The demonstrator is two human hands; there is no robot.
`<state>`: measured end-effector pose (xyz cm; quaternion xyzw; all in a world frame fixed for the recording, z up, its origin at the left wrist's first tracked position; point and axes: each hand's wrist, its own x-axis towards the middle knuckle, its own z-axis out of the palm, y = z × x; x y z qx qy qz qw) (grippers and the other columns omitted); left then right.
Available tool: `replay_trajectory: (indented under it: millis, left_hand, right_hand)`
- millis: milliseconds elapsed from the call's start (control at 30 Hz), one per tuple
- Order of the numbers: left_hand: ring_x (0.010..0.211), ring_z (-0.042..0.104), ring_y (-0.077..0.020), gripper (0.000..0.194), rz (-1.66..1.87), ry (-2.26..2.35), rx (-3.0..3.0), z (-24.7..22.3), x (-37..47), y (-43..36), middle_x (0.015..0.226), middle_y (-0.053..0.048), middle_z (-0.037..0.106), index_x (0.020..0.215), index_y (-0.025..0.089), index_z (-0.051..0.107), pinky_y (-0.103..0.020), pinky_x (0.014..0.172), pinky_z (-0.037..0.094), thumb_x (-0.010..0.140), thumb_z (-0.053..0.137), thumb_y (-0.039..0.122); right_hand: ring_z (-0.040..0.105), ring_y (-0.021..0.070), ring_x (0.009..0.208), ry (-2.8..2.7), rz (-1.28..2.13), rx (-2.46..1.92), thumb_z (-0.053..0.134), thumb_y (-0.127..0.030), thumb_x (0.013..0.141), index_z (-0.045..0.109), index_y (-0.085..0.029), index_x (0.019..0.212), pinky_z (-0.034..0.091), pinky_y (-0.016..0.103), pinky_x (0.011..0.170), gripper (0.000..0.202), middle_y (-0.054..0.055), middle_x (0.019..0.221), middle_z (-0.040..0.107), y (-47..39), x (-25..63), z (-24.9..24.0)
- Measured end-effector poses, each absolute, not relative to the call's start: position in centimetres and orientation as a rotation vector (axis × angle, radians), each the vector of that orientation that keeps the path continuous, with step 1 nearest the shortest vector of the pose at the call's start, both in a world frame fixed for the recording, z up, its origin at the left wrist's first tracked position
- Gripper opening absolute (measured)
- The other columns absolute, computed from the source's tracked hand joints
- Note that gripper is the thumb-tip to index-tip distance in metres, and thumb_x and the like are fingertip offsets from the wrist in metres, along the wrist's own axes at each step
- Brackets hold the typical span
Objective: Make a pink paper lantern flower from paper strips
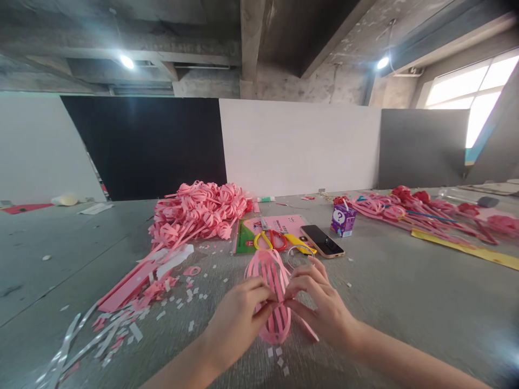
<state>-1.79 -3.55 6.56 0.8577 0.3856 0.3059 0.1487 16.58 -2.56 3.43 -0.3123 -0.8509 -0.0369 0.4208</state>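
Observation:
A pink paper-strip piece [276,327], cut into long loops, lies between my hands over the grey table. My left hand [242,306] pinches its middle from the left, thumb and fingers together. From the right, my right hand [314,302] pinches the same spot, its fingertips almost meeting the left ones. A pink strip end sticks out below my right hand. Just beyond the piece are scissors [278,241] with red and yellow handles, a yellow cutter [298,243] and a roll of clear tape [292,258], partly behind my right fingers.
A heap of pink paper flowers [198,210] stands at the back left, with paper scraps [190,294] before it. A phone [322,241], a purple drink box [343,219] and a pink-green booklet [245,229] lie ahead. Pink stems [389,210] and a yellow strip [462,248] are at the right.

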Motion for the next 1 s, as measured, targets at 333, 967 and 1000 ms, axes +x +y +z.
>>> replay_trajectory:
  millis: [333,967,1000]
  left_hand:
    - [0.053,0.043,-0.0113,0.019,0.987,1.263,1.938,5.9,-1.6,-3.1,0.059,0.002,0.055,0.068,0.019,0.062,-0.021,0.050,0.033,0.077,0.049,0.029]
    - [0.048,0.049,-0.0130,0.023,0.847,1.358,2.177,7.4,-5.5,-1.8,0.052,0.000,0.058,0.061,0.021,0.067,-0.023,0.050,0.032,0.063,0.045,0.016]
    - [0.048,0.050,-0.0135,0.025,0.840,1.400,2.202,7.1,-6.0,-1.7,0.051,0.000,0.058,0.061,0.021,0.067,-0.023,0.050,0.032,0.061,0.043,0.013]
  right_hand:
    - [0.049,0.0169,0.086,-1.771,0.434,-1.035,0.054,-0.022,0.075,0.052,-0.020,0.083,0.041,0.031,0.077,0.009,0.003,0.089,0.050,-3.2,15.6,3.6]
    - [0.049,0.0107,0.066,-1.827,0.764,-1.091,0.051,-0.016,0.073,0.057,-0.017,0.064,0.038,0.021,0.064,0.011,-0.001,0.071,0.053,-3.3,15.0,3.6]
    - [0.048,0.0097,0.063,-1.878,0.752,-1.077,0.050,-0.013,0.072,0.056,-0.017,0.064,0.037,0.020,0.060,0.011,-0.001,0.070,0.053,-3.6,14.8,3.6]
